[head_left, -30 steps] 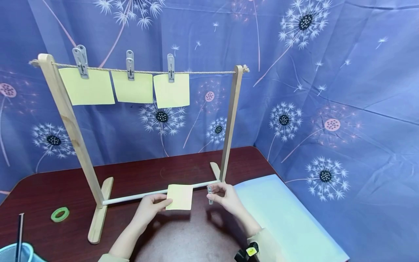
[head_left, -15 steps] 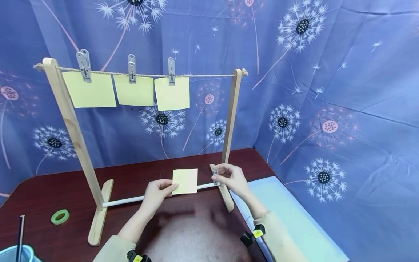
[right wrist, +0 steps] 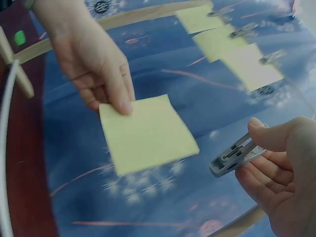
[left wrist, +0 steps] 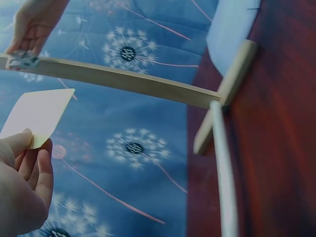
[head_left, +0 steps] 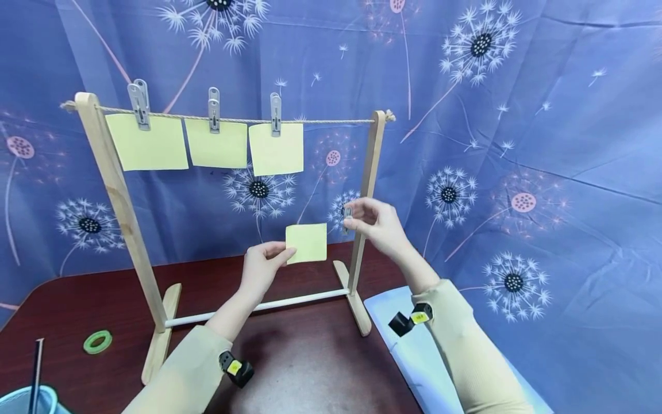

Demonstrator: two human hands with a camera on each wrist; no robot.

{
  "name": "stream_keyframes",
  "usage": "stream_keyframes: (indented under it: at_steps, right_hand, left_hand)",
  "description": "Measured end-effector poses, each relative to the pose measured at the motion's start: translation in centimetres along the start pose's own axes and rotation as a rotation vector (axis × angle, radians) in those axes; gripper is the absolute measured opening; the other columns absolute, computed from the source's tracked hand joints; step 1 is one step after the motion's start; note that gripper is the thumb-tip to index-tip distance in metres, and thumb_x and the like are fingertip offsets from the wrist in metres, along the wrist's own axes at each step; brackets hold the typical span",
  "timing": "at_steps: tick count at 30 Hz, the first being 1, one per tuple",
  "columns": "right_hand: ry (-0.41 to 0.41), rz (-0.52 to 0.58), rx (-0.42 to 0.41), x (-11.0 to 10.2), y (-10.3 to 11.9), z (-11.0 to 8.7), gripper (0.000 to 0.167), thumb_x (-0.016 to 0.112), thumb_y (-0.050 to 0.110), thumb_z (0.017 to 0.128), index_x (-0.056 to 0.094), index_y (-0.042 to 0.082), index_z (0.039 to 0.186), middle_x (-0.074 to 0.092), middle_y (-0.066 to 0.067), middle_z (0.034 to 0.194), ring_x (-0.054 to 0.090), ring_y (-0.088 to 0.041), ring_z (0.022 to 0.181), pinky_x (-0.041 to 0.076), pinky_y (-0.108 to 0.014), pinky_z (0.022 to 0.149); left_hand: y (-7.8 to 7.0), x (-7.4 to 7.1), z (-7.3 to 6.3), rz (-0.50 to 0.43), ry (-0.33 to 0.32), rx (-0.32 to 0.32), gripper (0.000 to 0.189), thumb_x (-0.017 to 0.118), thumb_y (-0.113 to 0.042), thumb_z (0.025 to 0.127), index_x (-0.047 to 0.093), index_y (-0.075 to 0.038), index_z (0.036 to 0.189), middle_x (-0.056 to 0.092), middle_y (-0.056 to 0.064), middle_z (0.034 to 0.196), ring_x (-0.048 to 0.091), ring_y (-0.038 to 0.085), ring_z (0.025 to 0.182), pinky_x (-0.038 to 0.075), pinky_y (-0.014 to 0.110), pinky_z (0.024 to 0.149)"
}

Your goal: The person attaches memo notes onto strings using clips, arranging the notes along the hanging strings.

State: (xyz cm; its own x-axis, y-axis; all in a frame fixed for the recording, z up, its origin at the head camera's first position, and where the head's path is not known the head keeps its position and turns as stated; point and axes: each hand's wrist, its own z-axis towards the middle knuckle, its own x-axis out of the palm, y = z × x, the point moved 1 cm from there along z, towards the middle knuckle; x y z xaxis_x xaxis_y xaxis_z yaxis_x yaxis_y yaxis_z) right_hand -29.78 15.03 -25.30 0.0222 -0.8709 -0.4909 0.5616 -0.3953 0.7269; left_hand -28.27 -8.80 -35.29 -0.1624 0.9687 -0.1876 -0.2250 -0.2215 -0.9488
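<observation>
My left hand (head_left: 262,268) pinches a yellow sticky note (head_left: 306,242) by its left edge, between thumb and fingers. To its right, my right hand (head_left: 380,225) holds a grey clothespin (right wrist: 237,155) between thumb and fingers. Both hands are in the air in front of the wooden rack, below its rope (head_left: 336,121). Three yellow notes hang from that rope: a left note (head_left: 150,146), a middle note (head_left: 217,146) and a right note (head_left: 276,154). Each hangs under one grey clothespin, such as the right one (head_left: 276,115).
The rack has a left post (head_left: 121,201), a right post (head_left: 369,178) and a white bottom bar (head_left: 305,299). A green tape ring (head_left: 97,342) lies on the dark red table (head_left: 310,362). A blue cup (head_left: 43,397) holding a pen stands front left; a pale sheet (head_left: 398,328) lies right.
Both hands have risen from near the tabletop to partway up the rack and shifted a little right. The note and the clothespin have moved up with them.
</observation>
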Motion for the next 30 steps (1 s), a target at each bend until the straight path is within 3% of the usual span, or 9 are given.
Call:
stream_keyframes:
  at_steps: [8,17,24,27,30]
  right_hand:
    - [-0.037,0.024,-0.079,-2.3,4.6,3.4,0.03,0.071,0.004,0.087,0.065,-0.006,0.115,0.068,-0.018,0.1,0.064,-0.004,0.084,0.054,-0.021,0.083]
    - [-0.074,0.069,-0.11,-3.7,7.9,6.2,0.032,0.069,0.004,0.088,0.063,-0.007,0.118,0.064,0.008,0.089,0.063,-0.006,0.085,0.052,-0.02,0.082]
    - [-0.108,0.027,-0.134,-4.6,10.1,7.9,0.031,0.071,0.006,0.087,0.066,-0.001,0.117,0.066,0.002,0.094,0.063,-0.007,0.09,0.051,-0.022,0.089]
    - [-0.123,0.06,-0.173,-4.7,11.0,8.6,0.029,0.071,0.004,0.086,0.066,-0.001,0.114,0.066,0.002,0.093,0.063,-0.009,0.09,0.051,-0.023,0.09]
    - [-0.136,0.078,-0.186,-4.9,11.4,9.0,0.028,0.071,0.002,0.085,0.066,-0.002,0.113,0.065,0.003,0.091,0.063,-0.009,0.089,0.05,-0.022,0.089]
  left_hand:
    - [-4.3,0.5,1.6,-0.021,0.009,0.097,0.029,0.075,-0.022,0.087,0.074,-0.001,0.107,0.075,0.015,0.097,0.063,0.004,0.068,0.049,0.021,0.07]
    - [-8.0,0.7,2.6,-0.086,0.031,0.172,0.03,0.074,-0.023,0.088,0.074,-0.001,0.108,0.075,0.016,0.101,0.066,0.007,0.071,0.052,0.022,0.075]
    - [-10.7,0.9,3.5,-0.111,0.016,0.196,0.031,0.074,-0.023,0.088,0.073,0.0,0.109,0.074,0.016,0.101,0.065,0.004,0.069,0.051,0.02,0.069]
    - [-11.8,0.6,4.0,-0.134,-0.005,0.201,0.034,0.073,-0.024,0.088,0.072,0.001,0.112,0.074,0.018,0.102,0.063,0.002,0.065,0.052,0.023,0.074]
    - [-12.5,0.6,4.5,-0.158,-0.012,0.182,0.037,0.073,-0.024,0.089,0.07,0.002,0.116,0.073,0.019,0.106,0.062,0.001,0.063,0.053,0.029,0.087]
